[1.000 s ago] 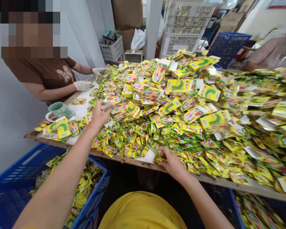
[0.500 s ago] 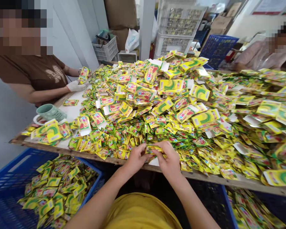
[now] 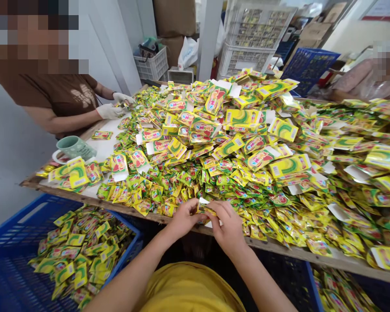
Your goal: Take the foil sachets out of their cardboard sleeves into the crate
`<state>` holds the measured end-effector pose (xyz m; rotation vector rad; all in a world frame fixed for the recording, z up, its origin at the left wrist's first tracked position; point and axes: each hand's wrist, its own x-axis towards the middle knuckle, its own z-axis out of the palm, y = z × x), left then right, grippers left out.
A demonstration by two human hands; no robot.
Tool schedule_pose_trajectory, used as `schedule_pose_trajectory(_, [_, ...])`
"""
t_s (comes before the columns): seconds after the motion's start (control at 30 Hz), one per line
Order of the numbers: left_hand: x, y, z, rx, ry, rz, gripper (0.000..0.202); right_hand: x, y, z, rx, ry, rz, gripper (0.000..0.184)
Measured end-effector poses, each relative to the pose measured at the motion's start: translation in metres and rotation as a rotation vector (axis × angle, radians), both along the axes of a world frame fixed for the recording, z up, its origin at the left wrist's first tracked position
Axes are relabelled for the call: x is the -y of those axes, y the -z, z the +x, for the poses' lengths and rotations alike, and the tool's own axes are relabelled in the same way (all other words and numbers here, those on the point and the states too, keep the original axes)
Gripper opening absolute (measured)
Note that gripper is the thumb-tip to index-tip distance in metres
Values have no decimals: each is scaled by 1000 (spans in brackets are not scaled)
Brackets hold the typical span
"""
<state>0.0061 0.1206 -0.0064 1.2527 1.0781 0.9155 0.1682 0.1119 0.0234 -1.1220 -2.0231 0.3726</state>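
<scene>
My left hand (image 3: 183,219) and my right hand (image 3: 229,226) meet at the near edge of the wooden table (image 3: 279,247). Both pinch a small yellow-green sachet (image 3: 204,207) between their fingertips, and a white flap of it shows on top. Just beyond them lies a huge heap of the same yellow-green sachets (image 3: 247,147) and flat yellow cartons (image 3: 289,164). A blue crate (image 3: 16,242) below my left arm holds several folded yellow cartons.
A person in a brown shirt with white gloves (image 3: 110,112) works at the table's far left, near a green mug (image 3: 74,148). Another person sits at the far right (image 3: 364,78). White baskets (image 3: 250,39) and cardboard boxes stand behind. A second blue crate (image 3: 338,286) sits lower right.
A second ago my left hand was stretched out over the pile near the mug. It came back to meet my right hand at the table edge, and both now hold one sachet.
</scene>
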Motion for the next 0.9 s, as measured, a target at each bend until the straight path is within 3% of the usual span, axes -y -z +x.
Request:
schedule_pose_trajectory(0.13, [3, 1, -2, 74, -3, -14, 21, -4, -18, 6, 67, -6, -169, 12])
schedule_pose_trajectory(0.23, [3, 4, -5, 169, -12, -44, 25, -3, -24, 6, 78, -132, -148, 20])
schedule_pose_trajectory(0.33, [4, 5, -7, 202, 20, -57, 28, 1, -16, 5, 34, -205, -97, 25])
schedule_pose_trajectory(0.47, [7, -5, -4, 220, 38, -80, 29, 5, 0, 2, -214, 39, -183, 16])
schedule_pose_trajectory(0.57, [10, -14, 4, 153, -69, -98, 23, 4, 2, -1, -430, 201, -362, 15])
schedule_pose_trajectory(0.63, [13, -17, 9, 123, -103, -98, 23, 2, -1, -3, -476, 184, -416, 16])
schedule_pose_trajectory(0.77, [19, -17, 13, 147, -59, -85, 39, -5, -7, -2, -341, 91, -476, 15])
schedule_pose_trajectory(0.9, [21, -15, 14, 165, -82, -106, 39, -12, -9, -1, -284, 61, -481, 14])
